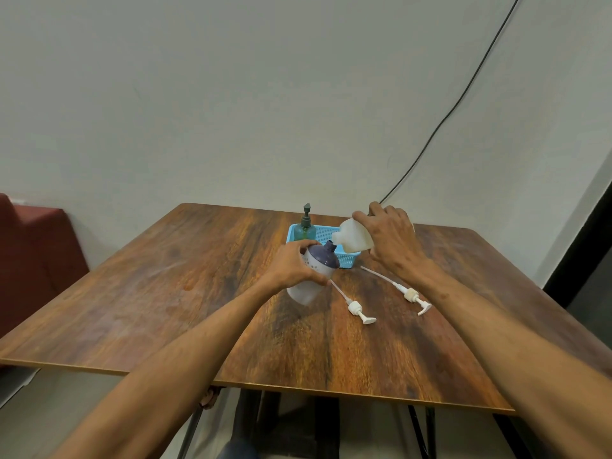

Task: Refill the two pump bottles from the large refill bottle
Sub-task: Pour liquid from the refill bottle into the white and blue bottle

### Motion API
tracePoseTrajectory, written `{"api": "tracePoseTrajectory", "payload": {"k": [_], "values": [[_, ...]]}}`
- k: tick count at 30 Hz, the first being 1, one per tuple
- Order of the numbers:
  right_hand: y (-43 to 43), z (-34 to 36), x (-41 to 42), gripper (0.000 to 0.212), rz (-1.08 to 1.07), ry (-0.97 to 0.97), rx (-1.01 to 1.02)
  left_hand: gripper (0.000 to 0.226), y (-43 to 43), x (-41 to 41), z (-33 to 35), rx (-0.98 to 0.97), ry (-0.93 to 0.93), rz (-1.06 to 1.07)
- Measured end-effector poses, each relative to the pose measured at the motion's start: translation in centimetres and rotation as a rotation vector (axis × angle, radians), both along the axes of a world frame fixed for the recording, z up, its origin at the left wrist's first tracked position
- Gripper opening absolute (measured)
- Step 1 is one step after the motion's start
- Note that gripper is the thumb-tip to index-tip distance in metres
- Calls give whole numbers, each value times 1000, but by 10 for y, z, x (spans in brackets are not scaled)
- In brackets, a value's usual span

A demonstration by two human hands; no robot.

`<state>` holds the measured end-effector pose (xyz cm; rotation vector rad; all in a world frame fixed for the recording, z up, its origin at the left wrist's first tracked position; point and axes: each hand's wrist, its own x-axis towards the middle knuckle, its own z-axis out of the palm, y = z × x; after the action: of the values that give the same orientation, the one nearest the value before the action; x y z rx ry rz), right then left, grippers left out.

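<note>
The left hand comes in from the lower left with the forearm stretched out. Its fingers and thumb are curled round the white bottle with the purple top, which is tilted with its open neck toward the right. I cannot tell if the base of this bottle touches the table. The right hand is higher, its back toward the camera. It grips the cream refill bottle, which is tipped to the left so that its mouth is just beside the purple neck.

Both bottles are over the middle of the table, in front of the blue basket near the far edge. A green pump bottle stands upright in the basket's left end. 2 white pump heads (each with its long tube) lie flat on the wood, one just beside the left hand and the other below the right wrist. The near and left parts of the table are bare wood.

The white bottle has a small print, too blurred to read.
</note>
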<state>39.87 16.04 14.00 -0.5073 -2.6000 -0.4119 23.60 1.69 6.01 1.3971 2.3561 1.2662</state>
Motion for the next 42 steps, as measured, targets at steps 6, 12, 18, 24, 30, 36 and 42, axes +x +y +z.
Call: {"api": "tracePoseTrajectory", "payload": {"k": [6, 12, 18, 24, 30, 36, 42], "values": [[1, 0, -2, 73, -1, -3, 0, 75, -1, -1, 0, 4, 3, -8], [0, 2, -3, 74, -11, -24, 17, 77, -1, -2, 0, -1, 12, 1], [3, 2, -5, 69, -9, -11, 42, 77, 0, -2, 1, -7, 10, 0], [4, 3, -5, 67, -8, -3, 47, 74, 0, -1, 3, -2, 20, 2], [4, 2, -6, 67, -17, -8, 56, 76, 0, -1, 3, 3, 20, 4], [4, 3, -7, 67, -24, -14, 57, 76, 0, -2, 2, 7, 11, 4], [4, 4, -9, 69, -30, -25, 71, 78, 0, -3, 1, 13, 0, 5]]}}
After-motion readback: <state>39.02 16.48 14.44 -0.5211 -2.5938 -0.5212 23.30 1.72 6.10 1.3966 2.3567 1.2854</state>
